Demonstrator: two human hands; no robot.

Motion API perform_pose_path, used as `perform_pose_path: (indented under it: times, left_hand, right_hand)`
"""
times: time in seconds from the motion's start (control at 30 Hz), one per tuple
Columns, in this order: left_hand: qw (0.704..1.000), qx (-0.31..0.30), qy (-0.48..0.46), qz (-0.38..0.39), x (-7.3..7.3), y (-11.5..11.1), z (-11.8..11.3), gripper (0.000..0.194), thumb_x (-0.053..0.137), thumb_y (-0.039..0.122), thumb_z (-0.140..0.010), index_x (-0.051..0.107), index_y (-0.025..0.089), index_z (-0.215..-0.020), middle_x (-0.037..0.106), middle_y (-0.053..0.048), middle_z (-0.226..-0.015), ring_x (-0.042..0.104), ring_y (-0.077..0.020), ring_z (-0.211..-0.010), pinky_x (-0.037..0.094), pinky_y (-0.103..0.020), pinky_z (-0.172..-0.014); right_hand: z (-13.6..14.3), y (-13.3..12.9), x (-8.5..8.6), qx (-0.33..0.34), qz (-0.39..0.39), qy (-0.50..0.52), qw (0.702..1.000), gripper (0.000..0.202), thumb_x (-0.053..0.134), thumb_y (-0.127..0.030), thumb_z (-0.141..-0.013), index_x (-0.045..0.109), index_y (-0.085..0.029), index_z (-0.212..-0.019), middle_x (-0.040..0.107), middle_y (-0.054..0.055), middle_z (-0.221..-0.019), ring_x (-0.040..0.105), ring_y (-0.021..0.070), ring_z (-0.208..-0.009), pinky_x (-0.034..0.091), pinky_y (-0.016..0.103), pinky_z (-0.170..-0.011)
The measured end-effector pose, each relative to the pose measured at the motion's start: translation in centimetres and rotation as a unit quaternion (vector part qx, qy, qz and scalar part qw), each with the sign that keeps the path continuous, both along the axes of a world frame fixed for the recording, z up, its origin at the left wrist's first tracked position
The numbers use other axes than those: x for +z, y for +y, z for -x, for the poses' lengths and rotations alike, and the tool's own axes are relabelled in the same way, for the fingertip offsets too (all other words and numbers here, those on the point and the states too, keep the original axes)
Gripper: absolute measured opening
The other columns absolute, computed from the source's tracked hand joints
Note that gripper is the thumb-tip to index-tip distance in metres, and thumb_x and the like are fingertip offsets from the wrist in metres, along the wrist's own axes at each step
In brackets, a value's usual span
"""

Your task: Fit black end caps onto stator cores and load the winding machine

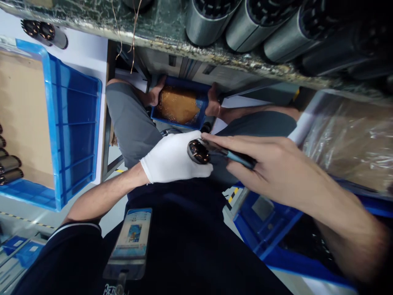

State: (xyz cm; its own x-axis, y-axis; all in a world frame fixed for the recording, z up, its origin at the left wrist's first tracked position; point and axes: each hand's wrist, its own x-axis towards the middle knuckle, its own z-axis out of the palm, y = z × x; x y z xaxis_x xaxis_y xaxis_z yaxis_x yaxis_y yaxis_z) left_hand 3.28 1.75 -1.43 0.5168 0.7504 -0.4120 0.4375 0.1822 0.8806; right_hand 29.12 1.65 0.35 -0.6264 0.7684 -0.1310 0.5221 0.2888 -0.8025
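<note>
My left hand (175,157), in a white glove, is closed around a dark cylindrical motor part (198,151) whose round end with copper windings faces me. My bare right hand (276,168) holds a thin blue-handled tool (236,157) with its tip laid against that end of the part. Both hands meet over my lap, just below the edge of the workbench (172,41).
Several silver motor cylinders (215,20) lie on the bench above. A large blue crate (73,119) with a cardboard liner and dark parts stands left. Between my feet sits a small blue bin (181,106) with brown contents. Another blue crate (264,229) and plastic-wrapped goods (346,139) are right.
</note>
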Motion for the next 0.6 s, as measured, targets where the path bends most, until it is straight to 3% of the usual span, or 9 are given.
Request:
perform_pose_path:
  times: [0.07, 0.17, 0.23, 0.27, 0.3, 0.37, 0.43, 0.5, 0.6]
  left_hand:
    - [0.979, 0.059, -0.13, 0.143, -1.0, 0.1, -0.1, 0.028, 0.085, 0.035, -0.084, 0.072, 0.018, -0.101, 0.078, -0.006, -0.104, 0.073, -0.0225, -0.095, 0.061, -0.036, -0.092]
    - [0.89, 0.124, -0.267, 0.348, -2.1, -0.5, -0.7, 0.031, 0.089, 0.04, -0.082, 0.071, 0.016, -0.091, 0.075, -0.005, -0.094, 0.074, -0.0215, -0.092, 0.062, -0.034, -0.091]
    - [0.856, 0.145, -0.302, 0.394, -2.5, -1.3, -0.9, 0.041, 0.087, 0.054, -0.086, 0.072, 0.017, -0.097, 0.078, -0.01, -0.104, 0.078, -0.0272, -0.102, 0.065, -0.04, -0.097]
    - [0.861, 0.158, -0.303, 0.377, -2.5, -1.8, -0.7, 0.047, 0.081, 0.062, -0.091, 0.072, 0.018, -0.108, 0.079, -0.013, -0.115, 0.079, -0.0302, -0.111, 0.066, -0.044, -0.102]
    - [0.882, 0.174, -0.292, 0.326, -2.4, -2.3, -0.3, 0.053, 0.075, 0.066, -0.097, 0.069, 0.02, -0.121, 0.077, -0.015, -0.128, 0.078, -0.0317, -0.119, 0.066, -0.047, -0.105]
    - [0.945, 0.2, -0.231, 0.115, -2.0, -3.0, 1.1, 0.063, 0.074, 0.069, -0.098, 0.061, 0.024, -0.141, 0.069, -0.018, -0.147, 0.072, -0.0336, -0.134, 0.063, -0.052, -0.115]
    - [0.972, 0.133, -0.126, -0.149, -1.3, -3.1, 2.9, 0.06, 0.086, 0.059, -0.093, 0.063, 0.027, -0.139, 0.067, -0.016, -0.149, 0.07, -0.0344, -0.136, 0.058, -0.055, -0.121]
    - [0.935, 0.01, -0.021, -0.355, -0.7, -2.8, 4.5, 0.036, 0.089, 0.042, -0.095, 0.072, 0.028, -0.123, 0.073, -0.011, -0.136, 0.073, -0.0316, -0.123, 0.057, -0.054, -0.116]
    - [0.851, -0.123, 0.052, -0.508, -0.3, -2.2, 5.6, 0.012, 0.074, 0.022, -0.105, 0.079, 0.029, -0.114, 0.077, -0.008, -0.13, 0.073, -0.0286, -0.114, 0.057, -0.049, -0.103]
  right_hand:
    - [0.3, 0.2, -0.6, 0.004, -0.002, 0.004, 1.0, 0.06, 0.074, -0.031, -0.108, 0.065, -0.029, -0.167, 0.079, 0.005, -0.147, 0.084, 0.03, -0.118, 0.068, 0.042, -0.099]
    - [1.5, -0.1, -1.3, -0.036, -0.003, 0.048, 0.998, 0.076, 0.095, -0.047, -0.097, 0.065, -0.025, -0.163, 0.076, 0.009, -0.151, 0.079, 0.0307, -0.13, 0.064, 0.042, -0.113]
    - [2.2, -0.4, -1.6, -0.061, -0.003, 0.078, 0.995, 0.067, 0.097, -0.04, -0.094, 0.071, -0.023, -0.152, 0.08, 0.008, -0.143, 0.081, 0.0267, -0.12, 0.064, 0.038, -0.11]
    - [2.4, -0.5, -1.7, -0.072, 0.011, 0.084, 0.994, 0.059, 0.096, -0.036, -0.094, 0.073, -0.022, -0.146, 0.083, 0.006, -0.13, 0.082, 0.0228, -0.104, 0.065, 0.035, -0.099]
    - [2.5, -0.5, -1.7, -0.079, 0.037, 0.085, 0.993, 0.052, 0.095, -0.035, -0.094, 0.075, -0.022, -0.14, 0.083, 0.003, -0.112, 0.078, 0.0183, -0.084, 0.064, 0.031, -0.084]
    - [2.4, -0.2, -1.8, -0.077, 0.125, 0.083, 0.986, 0.045, 0.095, -0.039, -0.093, 0.077, -0.022, -0.131, 0.07, -0.005, -0.08, 0.059, 0.0124, -0.058, 0.052, 0.028, -0.061]
    - [2.3, 0.3, -2.0, -0.064, 0.209, 0.093, 0.971, 0.039, 0.095, -0.041, -0.092, 0.079, -0.022, -0.123, 0.057, -0.008, -0.068, 0.049, 0.0113, -0.054, 0.043, 0.026, -0.056]
    - [2.4, 0.9, -2.3, -0.055, 0.269, 0.101, 0.956, 0.036, 0.097, -0.039, -0.089, 0.078, -0.022, -0.115, 0.053, -0.008, -0.066, 0.047, 0.0117, -0.057, 0.041, 0.025, -0.056]
    - [2.8, 1.4, -2.8, -0.032, 0.312, 0.109, 0.943, 0.039, 0.102, -0.04, -0.081, 0.077, -0.022, -0.105, 0.055, -0.007, -0.068, 0.047, 0.0126, -0.06, 0.041, 0.024, -0.056]
